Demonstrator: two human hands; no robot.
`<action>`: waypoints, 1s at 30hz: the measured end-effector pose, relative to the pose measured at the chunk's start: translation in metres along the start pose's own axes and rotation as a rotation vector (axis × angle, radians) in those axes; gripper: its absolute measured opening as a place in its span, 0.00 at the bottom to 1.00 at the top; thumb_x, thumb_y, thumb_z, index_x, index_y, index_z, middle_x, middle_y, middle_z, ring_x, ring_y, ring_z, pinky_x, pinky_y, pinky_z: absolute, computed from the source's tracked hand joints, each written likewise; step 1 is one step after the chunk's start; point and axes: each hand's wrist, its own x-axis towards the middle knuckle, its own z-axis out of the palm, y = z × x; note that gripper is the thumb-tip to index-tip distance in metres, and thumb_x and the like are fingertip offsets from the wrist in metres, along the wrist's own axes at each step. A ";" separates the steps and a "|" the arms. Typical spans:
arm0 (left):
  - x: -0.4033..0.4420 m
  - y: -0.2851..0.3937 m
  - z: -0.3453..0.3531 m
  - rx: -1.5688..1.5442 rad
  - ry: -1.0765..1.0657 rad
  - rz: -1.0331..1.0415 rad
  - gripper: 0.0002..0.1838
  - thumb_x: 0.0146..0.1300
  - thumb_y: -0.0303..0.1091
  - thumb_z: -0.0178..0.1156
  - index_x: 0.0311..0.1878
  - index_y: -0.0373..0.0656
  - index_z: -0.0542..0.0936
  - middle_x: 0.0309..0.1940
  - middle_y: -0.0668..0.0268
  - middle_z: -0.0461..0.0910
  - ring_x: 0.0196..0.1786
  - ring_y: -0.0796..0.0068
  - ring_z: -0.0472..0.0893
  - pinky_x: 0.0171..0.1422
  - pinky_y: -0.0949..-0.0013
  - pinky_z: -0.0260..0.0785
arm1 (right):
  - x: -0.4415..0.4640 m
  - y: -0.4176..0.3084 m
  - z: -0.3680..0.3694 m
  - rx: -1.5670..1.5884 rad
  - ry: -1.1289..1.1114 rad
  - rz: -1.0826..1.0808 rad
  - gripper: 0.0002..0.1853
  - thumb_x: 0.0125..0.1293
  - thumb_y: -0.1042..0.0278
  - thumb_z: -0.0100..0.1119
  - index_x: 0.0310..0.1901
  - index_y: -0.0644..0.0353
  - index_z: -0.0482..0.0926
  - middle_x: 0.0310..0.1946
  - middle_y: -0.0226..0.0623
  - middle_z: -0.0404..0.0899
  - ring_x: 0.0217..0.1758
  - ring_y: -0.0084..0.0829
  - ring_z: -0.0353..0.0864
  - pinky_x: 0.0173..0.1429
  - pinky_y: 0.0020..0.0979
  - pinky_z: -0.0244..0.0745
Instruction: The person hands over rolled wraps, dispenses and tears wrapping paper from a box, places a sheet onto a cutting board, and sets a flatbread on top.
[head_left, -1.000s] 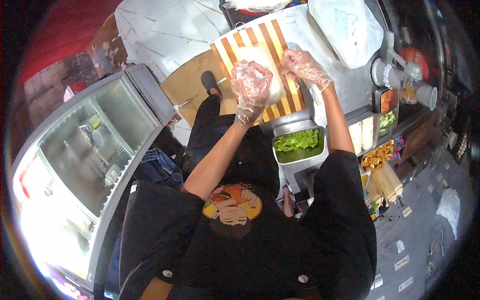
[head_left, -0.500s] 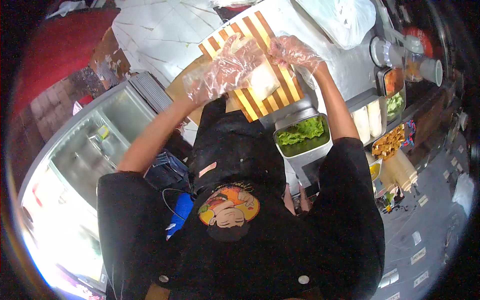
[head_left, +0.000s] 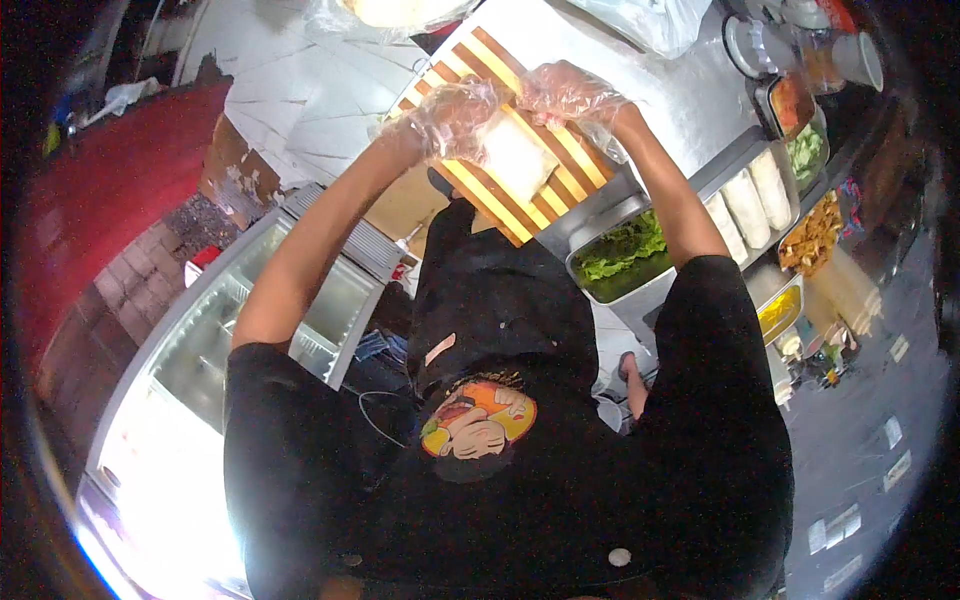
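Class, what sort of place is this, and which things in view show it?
Probably a food stall or snack kitchen: there is a striped cutting board, lettuce in a metal tub, and a lit glass cabinet, perhaps a display fridge.

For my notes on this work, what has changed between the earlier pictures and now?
The clear-plastic-gloved left hand has moved off the middle of the white rectangular piece, forward and left, to its far left side. Whether it grips is unclear.

The piece still lies on the brown-striped wooden board, and the similarly gloved right hand remains around the board's right edge.
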 end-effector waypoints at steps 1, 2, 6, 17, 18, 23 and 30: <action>0.002 0.002 -0.001 0.089 -0.065 -0.044 0.46 0.41 0.45 0.74 0.65 0.41 0.67 0.54 0.52 0.74 0.60 0.49 0.72 0.68 0.53 0.62 | -0.001 -0.001 0.001 0.078 0.005 0.009 0.17 0.68 0.52 0.56 0.34 0.61 0.77 0.21 0.32 0.77 0.22 0.22 0.75 0.27 0.26 0.74; 0.004 0.007 0.000 0.178 -0.128 -0.089 0.46 0.40 0.44 0.74 0.64 0.41 0.67 0.54 0.52 0.73 0.60 0.49 0.72 0.68 0.53 0.62 | -0.004 -0.001 0.004 0.156 0.008 0.016 0.17 0.69 0.53 0.56 0.35 0.62 0.77 0.21 0.32 0.77 0.23 0.22 0.76 0.28 0.26 0.75; -0.019 0.011 0.003 0.176 0.113 0.059 0.41 0.41 0.52 0.73 0.58 0.39 0.73 0.56 0.53 0.72 0.61 0.48 0.69 0.68 0.55 0.62 | -0.002 -0.009 0.006 0.144 -0.016 0.016 0.17 0.68 0.53 0.58 0.35 0.62 0.77 0.23 0.32 0.77 0.25 0.23 0.77 0.30 0.28 0.76; -0.071 0.001 0.051 0.113 0.477 0.130 0.36 0.43 0.33 0.69 0.60 0.45 0.70 0.52 0.56 0.73 0.59 0.51 0.71 0.66 0.46 0.61 | 0.004 -0.018 0.049 0.500 -0.283 -0.095 0.20 0.65 0.46 0.61 0.36 0.58 0.76 0.32 0.28 0.76 0.36 0.21 0.77 0.40 0.26 0.77; -0.074 0.002 0.054 0.082 0.499 0.140 0.36 0.43 0.32 0.69 0.60 0.44 0.70 0.52 0.57 0.73 0.58 0.50 0.71 0.66 0.46 0.61 | 0.002 -0.018 0.052 0.475 -0.275 -0.099 0.20 0.65 0.46 0.61 0.36 0.59 0.76 0.32 0.28 0.76 0.37 0.21 0.77 0.40 0.26 0.77; -0.088 0.003 0.059 0.129 0.473 0.128 0.37 0.44 0.40 0.71 0.62 0.49 0.71 0.53 0.58 0.72 0.59 0.51 0.71 0.69 0.44 0.58 | 0.002 -0.025 0.059 0.477 -0.253 -0.049 0.21 0.65 0.47 0.61 0.37 0.61 0.76 0.33 0.30 0.76 0.36 0.22 0.78 0.40 0.26 0.78; -0.099 0.002 0.065 0.026 0.519 0.180 0.26 0.52 0.46 0.69 0.57 0.58 0.80 0.54 0.60 0.73 0.60 0.52 0.69 0.70 0.43 0.56 | 0.004 -0.030 0.070 0.430 -0.228 0.012 0.14 0.65 0.56 0.63 0.36 0.60 0.77 0.32 0.29 0.76 0.36 0.21 0.77 0.40 0.25 0.77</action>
